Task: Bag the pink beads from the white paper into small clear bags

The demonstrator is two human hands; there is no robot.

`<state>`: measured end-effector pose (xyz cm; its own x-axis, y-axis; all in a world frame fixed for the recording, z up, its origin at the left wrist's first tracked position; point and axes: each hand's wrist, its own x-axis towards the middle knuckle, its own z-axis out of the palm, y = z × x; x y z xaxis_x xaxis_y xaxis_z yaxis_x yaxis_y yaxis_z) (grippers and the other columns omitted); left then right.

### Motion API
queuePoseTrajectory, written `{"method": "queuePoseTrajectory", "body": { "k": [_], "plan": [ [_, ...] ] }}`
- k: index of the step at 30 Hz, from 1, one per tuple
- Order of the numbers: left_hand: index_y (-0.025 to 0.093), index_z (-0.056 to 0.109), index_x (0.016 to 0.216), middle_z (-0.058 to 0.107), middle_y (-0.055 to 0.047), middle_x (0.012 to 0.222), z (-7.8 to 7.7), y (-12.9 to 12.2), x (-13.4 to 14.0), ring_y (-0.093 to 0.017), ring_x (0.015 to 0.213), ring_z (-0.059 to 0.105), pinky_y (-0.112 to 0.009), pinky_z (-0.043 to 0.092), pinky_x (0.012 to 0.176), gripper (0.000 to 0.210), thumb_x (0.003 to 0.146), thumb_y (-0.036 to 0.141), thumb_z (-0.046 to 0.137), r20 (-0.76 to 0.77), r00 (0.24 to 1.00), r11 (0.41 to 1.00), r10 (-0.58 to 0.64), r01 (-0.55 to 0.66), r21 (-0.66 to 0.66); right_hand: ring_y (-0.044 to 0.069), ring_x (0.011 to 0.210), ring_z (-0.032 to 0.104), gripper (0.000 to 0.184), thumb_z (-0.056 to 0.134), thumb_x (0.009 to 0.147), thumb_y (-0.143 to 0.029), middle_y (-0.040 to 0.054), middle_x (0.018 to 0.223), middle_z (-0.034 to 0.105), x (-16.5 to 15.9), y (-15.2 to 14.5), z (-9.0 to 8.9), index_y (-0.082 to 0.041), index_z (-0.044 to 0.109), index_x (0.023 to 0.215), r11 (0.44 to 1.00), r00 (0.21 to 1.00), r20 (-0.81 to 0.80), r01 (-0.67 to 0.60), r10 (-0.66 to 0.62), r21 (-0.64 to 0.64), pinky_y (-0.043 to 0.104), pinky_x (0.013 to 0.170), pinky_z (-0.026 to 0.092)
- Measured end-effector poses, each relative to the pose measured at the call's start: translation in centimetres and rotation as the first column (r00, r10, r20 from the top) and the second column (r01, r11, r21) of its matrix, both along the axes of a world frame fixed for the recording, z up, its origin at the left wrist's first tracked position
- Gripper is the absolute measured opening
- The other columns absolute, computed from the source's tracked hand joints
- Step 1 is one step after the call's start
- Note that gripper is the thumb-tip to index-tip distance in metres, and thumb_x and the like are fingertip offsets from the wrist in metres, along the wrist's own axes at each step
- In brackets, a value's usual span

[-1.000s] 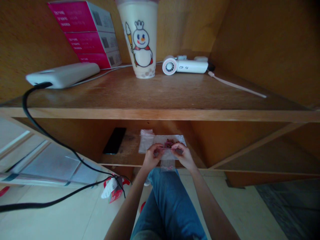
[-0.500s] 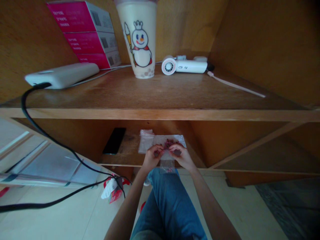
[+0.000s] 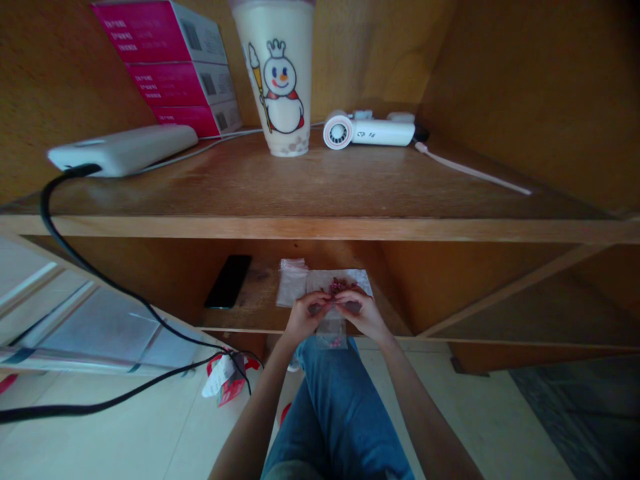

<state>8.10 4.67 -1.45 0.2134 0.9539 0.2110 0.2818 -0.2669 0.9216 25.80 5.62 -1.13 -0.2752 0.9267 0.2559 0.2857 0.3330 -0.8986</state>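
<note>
My left hand (image 3: 305,316) and my right hand (image 3: 364,316) meet fingertip to fingertip at the front of the lower shelf. Both are closed in a pinch at the top of a small clear plastic bag (image 3: 331,328). The bag hangs below the fingers, past the shelf edge, with a few pink bits at its bottom. Just beyond the fingertips, a pile of small dark-pink pieces (image 3: 341,285) lies on a pale sheet (image 3: 316,276). To the left of it is a stack of clear zip bags (image 3: 292,283). Fingers hide the bag's mouth.
A black phone (image 3: 229,283) lies left on the lower shelf. Above, the upper shelf (image 3: 350,190) holds a snowman-print cup (image 3: 285,80), a white handheld fan (image 3: 375,132), pink boxes (image 3: 165,63) and a white power bank (image 3: 125,151). A black cable (image 3: 130,290) droops at the left.
My fingertips have come together from slightly apart. The small bag has shifted a little to the left and down.
</note>
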Motion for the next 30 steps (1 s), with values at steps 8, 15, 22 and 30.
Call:
{"method": "queuePoseTrajectory", "body": {
  "k": [8,15,22,30],
  "plan": [
    [0.018,0.055,0.101,0.063,0.000,0.076,0.36,-0.12,0.15,-0.012,0.071,0.061,-0.022,0.047,0.069,0.024,0.077,0.023,0.057,-0.030,0.999,0.998,0.031,-0.029,0.049,0.015,0.076,0.062,0.018,0.059,0.075,-0.022,0.0028,0.085,0.065,0.18,0.16,-0.75,-0.021,0.059,0.093,0.999,0.999,-0.004,0.037,-0.037,0.009,0.029,0.072,0.048],
    [0.018,0.057,0.096,0.065,-0.001,0.080,0.01,-0.13,0.12,-0.013,0.078,0.062,-0.023,0.047,0.074,0.020,0.077,0.023,0.056,-0.038,0.999,0.999,-0.009,0.011,0.040,0.016,0.080,0.062,0.015,0.058,0.074,-0.018,0.0022,0.084,0.066,-0.08,-0.05,-0.15,-0.020,0.060,0.088,1.000,1.000,-0.002,-0.029,0.029,-0.008,0.029,0.076,0.046],
    [0.017,0.057,0.095,0.065,-0.002,0.078,0.17,-0.19,0.15,-0.012,0.072,0.062,-0.023,0.048,0.070,0.020,0.076,0.024,0.058,-0.020,0.999,0.999,0.030,-0.030,0.036,0.016,0.078,0.061,0.026,0.059,0.073,-0.020,-0.0001,0.080,0.065,-0.05,0.08,-0.39,-0.022,0.055,0.099,1.000,1.000,0.009,0.023,-0.023,0.010,0.029,0.077,0.043],
    [0.020,0.057,0.104,0.065,-0.006,0.101,0.52,-0.33,0.18,-0.016,0.085,0.064,-0.029,0.051,0.077,0.026,0.079,0.025,0.054,-0.002,0.998,0.998,0.062,-0.062,0.027,0.018,0.076,0.060,0.021,0.060,0.075,-0.028,-0.0003,0.072,0.062,0.22,0.14,0.08,-0.021,0.053,0.093,0.995,0.994,-0.057,0.097,-0.097,-0.005,0.031,0.078,0.042]
  ]
}}
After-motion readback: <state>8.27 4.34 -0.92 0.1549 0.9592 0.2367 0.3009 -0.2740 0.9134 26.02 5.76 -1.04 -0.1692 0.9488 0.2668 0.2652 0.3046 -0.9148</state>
